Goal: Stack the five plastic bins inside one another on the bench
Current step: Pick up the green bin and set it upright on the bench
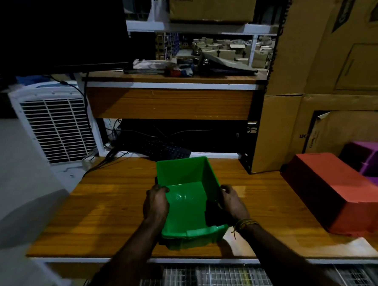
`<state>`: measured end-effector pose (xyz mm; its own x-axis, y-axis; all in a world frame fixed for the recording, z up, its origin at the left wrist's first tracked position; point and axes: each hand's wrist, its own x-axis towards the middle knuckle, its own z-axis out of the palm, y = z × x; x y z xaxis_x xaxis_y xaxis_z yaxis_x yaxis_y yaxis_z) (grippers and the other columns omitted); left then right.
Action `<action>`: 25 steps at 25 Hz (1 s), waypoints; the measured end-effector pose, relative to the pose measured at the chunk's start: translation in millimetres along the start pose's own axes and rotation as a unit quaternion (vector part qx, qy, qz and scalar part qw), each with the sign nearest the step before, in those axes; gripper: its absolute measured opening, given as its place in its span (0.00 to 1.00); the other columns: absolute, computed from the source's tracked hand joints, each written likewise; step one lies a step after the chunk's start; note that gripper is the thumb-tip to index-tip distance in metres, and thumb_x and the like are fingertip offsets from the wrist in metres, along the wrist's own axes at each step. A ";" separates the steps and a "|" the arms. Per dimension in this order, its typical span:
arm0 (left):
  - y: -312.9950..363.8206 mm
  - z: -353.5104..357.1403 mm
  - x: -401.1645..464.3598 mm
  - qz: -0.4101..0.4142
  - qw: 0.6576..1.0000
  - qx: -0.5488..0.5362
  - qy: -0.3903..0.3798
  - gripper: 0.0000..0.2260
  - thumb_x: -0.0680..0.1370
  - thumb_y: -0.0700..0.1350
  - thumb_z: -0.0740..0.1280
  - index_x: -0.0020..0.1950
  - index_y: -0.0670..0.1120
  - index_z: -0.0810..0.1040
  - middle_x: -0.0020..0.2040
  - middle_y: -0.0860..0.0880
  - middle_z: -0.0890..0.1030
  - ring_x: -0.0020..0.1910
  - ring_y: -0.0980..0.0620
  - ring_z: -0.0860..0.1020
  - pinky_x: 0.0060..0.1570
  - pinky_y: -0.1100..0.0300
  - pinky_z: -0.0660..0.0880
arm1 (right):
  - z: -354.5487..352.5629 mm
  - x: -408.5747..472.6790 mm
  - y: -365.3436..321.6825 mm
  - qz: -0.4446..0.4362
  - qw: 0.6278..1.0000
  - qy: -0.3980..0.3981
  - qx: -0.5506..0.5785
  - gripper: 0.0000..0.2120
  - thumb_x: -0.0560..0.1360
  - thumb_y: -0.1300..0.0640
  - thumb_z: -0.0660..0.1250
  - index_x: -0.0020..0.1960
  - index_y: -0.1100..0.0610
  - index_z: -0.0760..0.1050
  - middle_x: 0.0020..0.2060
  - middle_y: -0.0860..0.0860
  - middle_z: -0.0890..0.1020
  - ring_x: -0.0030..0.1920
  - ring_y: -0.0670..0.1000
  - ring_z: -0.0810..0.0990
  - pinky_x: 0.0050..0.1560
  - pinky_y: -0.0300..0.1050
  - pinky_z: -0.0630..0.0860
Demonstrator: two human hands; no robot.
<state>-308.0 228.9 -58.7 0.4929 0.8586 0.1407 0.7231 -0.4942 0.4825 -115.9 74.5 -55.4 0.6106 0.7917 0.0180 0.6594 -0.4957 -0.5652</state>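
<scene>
1. Green plastic forms the bin (pixel 188 200) at the middle of the wooden surface (pixel 99 205), near its front edge; the open top faces up and the cut-down front wall lies toward the person.
2. Its long axis runs from the person toward the back of the surface, leaning slightly to the right at the far end.
3. Left hand (pixel 155 202) grips the bin's left rim, fingers curled over the edge; right hand (pixel 232 201) grips the right rim the same way, fingers wrapped round it; a thread band sits on that wrist.
4. Whether the bin's base touches the surface I cannot tell; a shadow shows beneath its near end.
5. Upside down to the right lies a red bin (pixel 337 191), well apart from the green one, its long axis slanting from far-left to near-right; purple bins (pixel 377 160) sit just behind it.
6. Cardboard boxes (pixel 325 68) stand at the back right; a keyboard (pixel 162 149) lies beyond the green bin under a shelf.
</scene>
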 end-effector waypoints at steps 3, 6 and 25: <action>-12.1 -4.3 -4.5 0.020 0.998 0.054 0.033 0.16 0.75 0.37 0.64 0.61 0.49 0.81 0.62 0.47 0.79 0.59 0.45 0.73 0.54 0.55 0.75 | 26.7 -6.1 -19.1 0.011 0.997 0.011 0.077 0.24 0.75 0.54 0.67 0.68 0.55 0.66 0.67 0.58 0.70 0.57 0.57 0.77 0.58 0.52 0.79; -27.5 -10.5 -5.8 0.017 0.997 0.063 0.042 0.14 0.77 0.44 0.63 0.60 0.52 0.81 0.61 0.48 0.80 0.60 0.45 0.73 0.57 0.54 0.73 | 47.8 -0.8 -39.5 0.011 0.999 0.024 0.028 0.22 0.74 0.49 0.65 0.66 0.55 0.70 0.68 0.57 0.67 0.61 0.56 0.73 0.63 0.52 0.76; -165.9 -79.4 50.8 0.054 0.996 0.059 0.038 0.14 0.76 0.46 0.69 0.61 0.49 0.81 0.66 0.43 0.75 0.63 0.43 0.75 0.62 0.51 0.73 | 141.9 29.1 -175.2 -0.032 0.999 0.007 0.043 0.25 0.77 0.46 0.64 0.70 0.55 0.70 0.76 0.59 0.54 0.74 0.61 0.58 0.72 0.46 0.61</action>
<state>-441.3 365.3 -63.0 0.5363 0.8046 0.2547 0.7216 -0.5937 0.3561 -276.0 235.0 -72.9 0.5756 0.8149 0.0678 0.6575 -0.4119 -0.6309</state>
